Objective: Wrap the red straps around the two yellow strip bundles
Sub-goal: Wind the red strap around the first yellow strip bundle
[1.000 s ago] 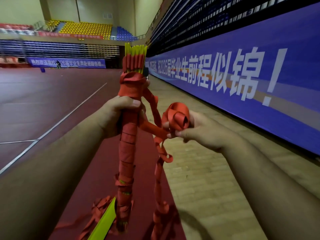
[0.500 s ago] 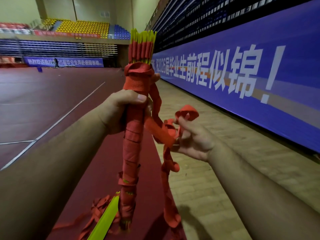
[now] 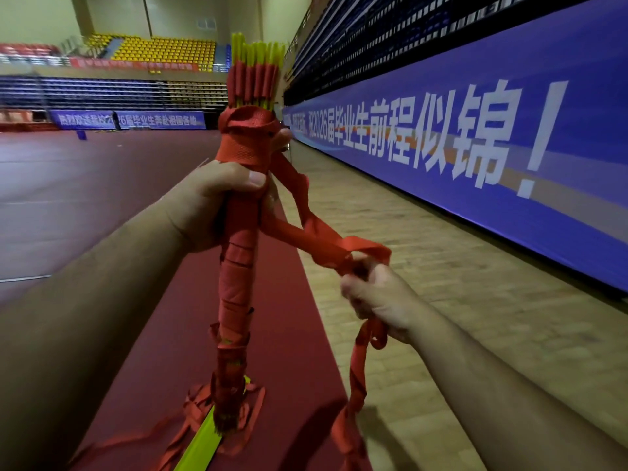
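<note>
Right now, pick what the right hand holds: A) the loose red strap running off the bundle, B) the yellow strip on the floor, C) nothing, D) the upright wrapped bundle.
A: the right hand grips the loose red strap, while the left hand holds the upright bundle.
</note>
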